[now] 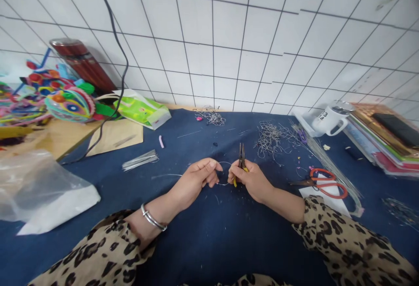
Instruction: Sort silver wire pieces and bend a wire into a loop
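Between my two hands a thin wire [224, 162] curves into a loop over the dark blue cloth. My left hand [202, 173] pinches the loop's left side, and a straight tail of wire sticks out to the left behind the wrist. My right hand [246, 175] holds needle-nose pliers [242, 154], their dark jaws pointing away from me and a yellow handle showing below the fingers. The fingertips of that hand also meet the right side of the loop. Whether the jaws are fully closed is too small to tell.
Bundled straight wires [140, 161] lie left; tangled wire [271, 137] lies at right. Red-handled scissors [327, 183] rest on white paper. Behind them stand a white mug [330, 120] and stacked books [376, 133]. At left are a plastic bag [42, 185], a green bag [142, 110] and a hanging cable [113, 20].
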The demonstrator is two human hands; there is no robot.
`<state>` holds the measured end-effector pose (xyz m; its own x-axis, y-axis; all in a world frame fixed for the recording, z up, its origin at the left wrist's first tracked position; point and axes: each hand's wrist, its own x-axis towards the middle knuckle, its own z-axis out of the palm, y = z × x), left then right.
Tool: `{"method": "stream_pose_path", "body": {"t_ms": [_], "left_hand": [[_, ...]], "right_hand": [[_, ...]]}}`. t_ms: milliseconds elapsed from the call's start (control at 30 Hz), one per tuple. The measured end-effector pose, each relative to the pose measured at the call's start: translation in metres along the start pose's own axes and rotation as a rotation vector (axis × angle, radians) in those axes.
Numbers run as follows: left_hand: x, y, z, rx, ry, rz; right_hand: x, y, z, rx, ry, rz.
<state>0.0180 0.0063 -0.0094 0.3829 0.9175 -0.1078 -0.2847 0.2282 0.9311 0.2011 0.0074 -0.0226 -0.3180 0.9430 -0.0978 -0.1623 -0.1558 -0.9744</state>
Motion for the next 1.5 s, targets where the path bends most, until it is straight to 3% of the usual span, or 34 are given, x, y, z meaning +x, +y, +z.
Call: {"method": "stream_pose_path", "body": {"t_ms": [267,567,867,1067,1267,1500], "left_hand": [[0.002,0.004,-0.004,0.079,-0.087,-0.047],[0.004,0.005,-0.006,0.213,-0.029,0.017],[0.003,-0.001,-0.005,0.009,0.095,0.021],[0.002,-0.003,0.0,-0.077,0.083,-0.007],[0.002,0.0,-0.001,0.062,0.038,-0.068],[0.003,0.006,-0.008,0.311,0.123,0.066]], "right_hand": [[0.003,-0.002,-0.003,0.176,0.095,0.05],[0.003,-0.005,-0.002,0.144,0.087,0.025],[0.003,-0.004,-0.006,0.054,0.017,0.019],[0.001,-0.005,-0.003,-0.013,-0.017,-0.025],[0.002,-0.007,-0.005,-0.068,0.024,-0.027],[-0.003,-0.02,0.0,-0.34,-0.056,0.031]]}}
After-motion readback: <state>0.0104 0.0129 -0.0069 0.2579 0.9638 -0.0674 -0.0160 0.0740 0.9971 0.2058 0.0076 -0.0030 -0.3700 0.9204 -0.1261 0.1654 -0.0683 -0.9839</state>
